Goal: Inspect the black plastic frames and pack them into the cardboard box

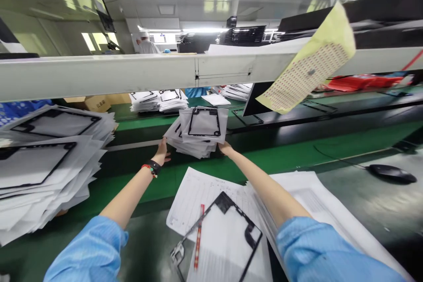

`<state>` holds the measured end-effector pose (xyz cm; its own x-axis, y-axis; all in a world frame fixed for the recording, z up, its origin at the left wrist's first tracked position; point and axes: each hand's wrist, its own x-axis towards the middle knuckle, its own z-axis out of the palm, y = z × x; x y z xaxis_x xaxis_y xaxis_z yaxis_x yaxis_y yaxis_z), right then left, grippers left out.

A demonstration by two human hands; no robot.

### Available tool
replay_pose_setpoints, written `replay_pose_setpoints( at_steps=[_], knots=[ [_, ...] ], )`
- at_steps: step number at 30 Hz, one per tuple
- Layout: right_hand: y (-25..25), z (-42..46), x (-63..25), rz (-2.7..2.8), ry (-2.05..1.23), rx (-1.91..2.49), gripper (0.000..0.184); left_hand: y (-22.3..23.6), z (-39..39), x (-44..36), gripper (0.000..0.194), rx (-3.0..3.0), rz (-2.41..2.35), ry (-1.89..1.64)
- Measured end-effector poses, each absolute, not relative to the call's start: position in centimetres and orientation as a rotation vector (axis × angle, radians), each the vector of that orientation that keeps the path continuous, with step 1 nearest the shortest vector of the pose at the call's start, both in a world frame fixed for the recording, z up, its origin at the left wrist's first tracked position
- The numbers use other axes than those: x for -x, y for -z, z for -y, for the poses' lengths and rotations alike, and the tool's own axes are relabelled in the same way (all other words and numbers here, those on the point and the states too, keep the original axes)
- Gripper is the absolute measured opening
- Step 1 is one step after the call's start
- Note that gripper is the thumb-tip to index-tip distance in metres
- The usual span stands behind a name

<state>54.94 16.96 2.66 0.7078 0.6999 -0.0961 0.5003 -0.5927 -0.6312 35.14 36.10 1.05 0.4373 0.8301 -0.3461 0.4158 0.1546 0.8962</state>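
Observation:
A stack of thin black frames in clear plastic bags (203,137) sits ahead of me at the green conveyor line, its top bags fanned unevenly. At its left edge, my left hand (161,152) has its fingers apart, the fingertips by the bag edges. My right hand (225,148) closes at the stack's lower right corner, with its fingertips partly hidden by the plastic. Nearer to me, a bare black frame (246,209) lies over papers. A red pen-like stick (198,238) and a small metal clip-like part (177,253) are beside it.
Tall piles of bagged frames (49,172) stand at the left. More bagged stacks (158,100) lie across the line, below a white horizontal beam (132,72). A yellow label sheet (307,70) hangs from it. A black mouse (391,173) is at the right.

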Motion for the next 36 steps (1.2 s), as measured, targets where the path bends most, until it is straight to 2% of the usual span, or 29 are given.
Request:
replay_pose_setpoints(
  at_steps=[8, 11, 13, 17, 21, 25, 28, 33, 36],
  knots=[
    [-7.6, -5.9, -50.0, 1.016, -0.481, 2.439, 0.028, 2.2, -24.7, -24.1, 0.044, -1.895, -1.045, -0.412],
    [-8.8, -1.9, -45.4, 1.089, -0.372, 2.349, 0.029, 3.9, -18.7, -20.2, 0.054, -2.101, -0.921, -0.356],
    [-8.1, 0.5, -41.5, 1.128, -0.313, 2.301, 0.030, 4.9, -14.8, -18.3, 0.064, -2.209, -0.838, -0.288],
    [-4.3, 4.4, -34.7, 1.143, -0.346, 2.334, 0.029, 6.4, -8.2, -16.8, 0.070, -2.325, -0.760, -0.123],
    [-2.7, 7.8, -34.4, 1.042, -0.265, 2.350, 0.031, 6.9, -4.1, -17.0, 0.079, -2.345, -0.829, -0.039],
    [-3.4, 11.6, -39.4, 0.642, 0.072, 2.407, 0.044, 6.5, -2.8, -17.4, 0.082, -2.309, -0.867, -0.012],
    [-2.7, 14.4, -42.0, 0.325, 0.239, 2.424, 0.044, 6.1, -3.4, -17.4, 0.078, -2.232, -0.867, -0.055],
    [-1.1, 16.0, -42.2, 0.150, 0.209, 2.318, 0.022, 4.8, -6.6, -18.4, 0.073, -1.918, -0.894, -0.214],
    [-2.7, 12.8, -42.5, 0.198, 0.118, 2.182, 0.027, 2.5, -11.2, -21.9, 0.058, -1.582, -0.888, -0.307]
  ],
)
